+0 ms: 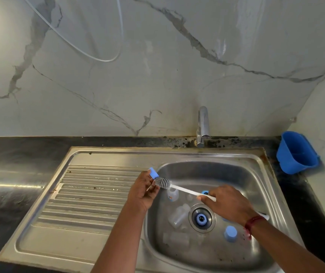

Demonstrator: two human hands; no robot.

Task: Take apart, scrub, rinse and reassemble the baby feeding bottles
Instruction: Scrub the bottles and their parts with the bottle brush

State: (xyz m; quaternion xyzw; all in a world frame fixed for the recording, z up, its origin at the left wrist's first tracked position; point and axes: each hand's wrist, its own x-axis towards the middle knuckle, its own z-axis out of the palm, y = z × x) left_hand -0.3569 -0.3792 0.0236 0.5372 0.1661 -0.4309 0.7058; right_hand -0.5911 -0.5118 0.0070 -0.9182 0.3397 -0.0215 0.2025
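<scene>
My left hand (145, 191) holds a small blue bottle cap (153, 173) over the left rim of the sink basin (256, 174). My right hand (227, 203) grips the white handle of a bottle brush (185, 191), whose grey ribbed head (163, 182) touches the cap. In the basin lie clear bottle bodies (178, 214) (175, 240) (173, 195), a blue ring (201, 219) on the drain, a blue cap (230, 234) and another blue piece (205, 192) behind the brush.
A steel tap (203, 127) stands behind the basin, with no water visible. The ribbed drainboard (90, 194) lies to the left. A blue plastic holder (296, 152) sits at the back right corner against the marble wall. Dark countertop surrounds the sink.
</scene>
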